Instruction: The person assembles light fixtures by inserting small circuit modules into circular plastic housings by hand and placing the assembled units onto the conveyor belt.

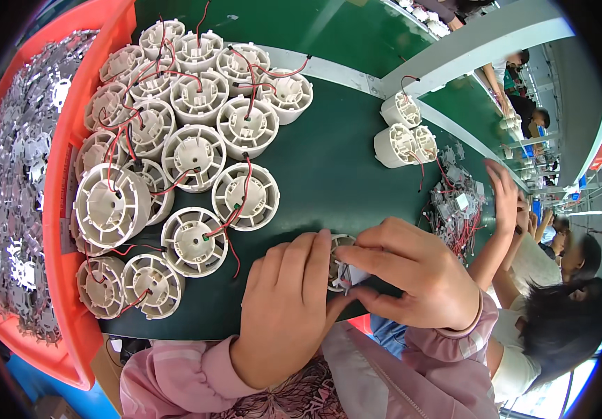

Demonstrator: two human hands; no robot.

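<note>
At the table's near edge, my left hand (283, 307) curls around a white round plastic housing (343, 241). Much of that housing is hidden by my fingers. My right hand (416, 279) bends over it from the right, its thumb and fingers pinching a small grey part (351, 275) against the housing. The part's exact kind cannot be made out. To the left of my hands stand several similar white housings (194, 157), open side up, with ribs inside and red and black wires (245, 188) coming out.
A red bin (56, 202) full of thin silver metal plates (25, 167) borders the left side. Beyond my right hand lies a heap of grey parts with red wires (458, 209). A few housings (402, 143) stand at the back. A co-worker's hand (503, 195) reaches in beside the heap.
</note>
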